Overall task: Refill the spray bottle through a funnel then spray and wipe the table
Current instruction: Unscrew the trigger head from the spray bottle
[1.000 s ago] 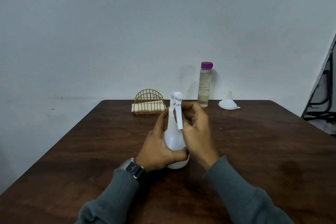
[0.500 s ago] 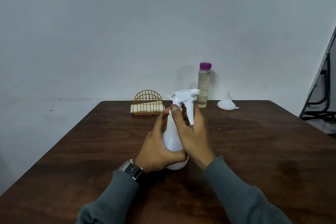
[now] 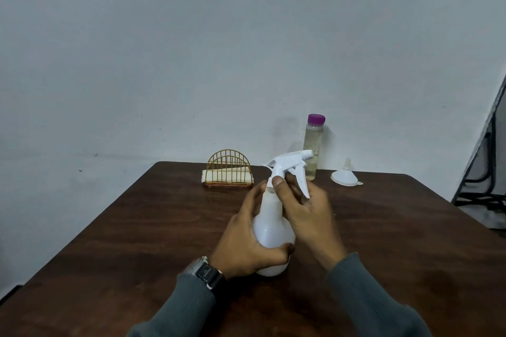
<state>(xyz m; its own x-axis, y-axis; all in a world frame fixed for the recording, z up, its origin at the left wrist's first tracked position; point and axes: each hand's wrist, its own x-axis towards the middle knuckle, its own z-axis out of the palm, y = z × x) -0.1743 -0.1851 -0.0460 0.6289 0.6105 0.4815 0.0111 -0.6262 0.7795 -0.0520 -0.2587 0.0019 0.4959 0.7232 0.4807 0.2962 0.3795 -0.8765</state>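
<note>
A white spray bottle (image 3: 271,224) stands on the dark wooden table (image 3: 137,241) in front of me. My left hand (image 3: 246,243) grips its round body. My right hand (image 3: 306,213) pinches the collar under the white trigger head (image 3: 287,165), whose nozzle points right. A clear bottle with a purple cap (image 3: 313,146), holding pale liquid, stands at the table's far edge. A white funnel (image 3: 344,176) sits upside down to its right.
A gold wire holder with folded pale cloths (image 3: 228,173) stands at the back of the table, left of the bottles. A pale wall rises behind the table. A dark metal frame (image 3: 487,172) leans at the far right.
The trigger head has turned on the bottle: its nozzle faced me a second ago and now points right. My left hand has kept its grip on the body.
</note>
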